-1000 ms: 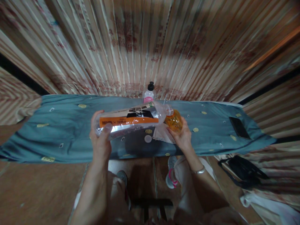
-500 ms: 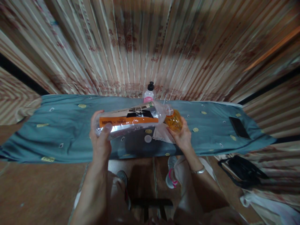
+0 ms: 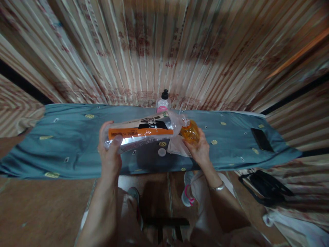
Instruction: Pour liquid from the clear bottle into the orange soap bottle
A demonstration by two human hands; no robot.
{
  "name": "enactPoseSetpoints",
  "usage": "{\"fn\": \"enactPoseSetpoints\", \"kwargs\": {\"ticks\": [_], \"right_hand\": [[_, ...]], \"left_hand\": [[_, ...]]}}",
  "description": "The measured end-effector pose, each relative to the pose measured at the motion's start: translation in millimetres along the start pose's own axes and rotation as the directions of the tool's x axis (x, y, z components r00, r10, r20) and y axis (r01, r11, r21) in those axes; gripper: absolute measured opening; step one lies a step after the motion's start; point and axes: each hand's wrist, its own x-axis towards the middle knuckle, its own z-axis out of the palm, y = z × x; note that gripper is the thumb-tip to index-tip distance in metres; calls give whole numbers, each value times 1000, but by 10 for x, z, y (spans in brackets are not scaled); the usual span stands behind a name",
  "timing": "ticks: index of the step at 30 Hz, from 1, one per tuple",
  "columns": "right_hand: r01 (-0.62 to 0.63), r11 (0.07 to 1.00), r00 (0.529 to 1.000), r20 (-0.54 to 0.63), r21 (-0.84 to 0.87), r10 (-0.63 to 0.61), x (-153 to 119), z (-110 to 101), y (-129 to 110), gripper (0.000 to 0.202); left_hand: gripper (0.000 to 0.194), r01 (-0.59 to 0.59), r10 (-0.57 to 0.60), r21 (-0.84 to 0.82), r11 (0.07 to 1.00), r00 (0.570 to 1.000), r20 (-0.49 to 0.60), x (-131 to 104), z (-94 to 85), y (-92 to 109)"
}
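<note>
My left hand is wrapped round the base end of a large clear plastic bottle with an orange, black and silver label. The bottle lies nearly level in the air, its neck pointing right and tipped slightly. In my right hand is a small amber bottle, held with its top against the big bottle's mouth. Whether liquid passes between the two I cannot tell. Below them, a whitish translucent plastic piece and a round pale cap lie on the cloth.
A pump bottle with a black top and pink label stands at the back of the teal cloth-covered table. A dark phone lies at the right. Pleated curtains hang behind. On the floor at right is a black bag.
Both hands and both bottles keep almost the same place and tilt. The view shifts only very slightly.
</note>
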Motion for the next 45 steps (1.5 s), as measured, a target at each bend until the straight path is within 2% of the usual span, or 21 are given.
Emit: {"fn": "enactPoseSetpoints", "kwargs": {"ticks": [11,17,25,35,40,45], "right_hand": [[8,1000,1000,-2,-2,-8,-7,-6,-13,88],[10,1000,1000,-8,-14,-10,-8,0,-5,92],[-1,1000,1000,-3,5,1,-1,-9,-30,89],[6,999,1000,1,-34,-6,-1,-15,-15,91],[-13,1000,1000,12,-8,13,1,-21,-30,93],[-30,1000,999,30,-7,30,5,-38,-54,91]], "left_hand": [[64,11,-11,35,999,1000,-6,5,-17,-23],[61,-25,25,106,994,1000,7,-5,-18,-11],[76,30,-30,11,999,999,-34,11,18,38],[75,62,-63,-29,998,997,-36,3,33,55],[67,7,-7,25,1000,1000,-1,-6,10,34],[74,6,-6,88,996,1000,3,-10,6,36]]}}
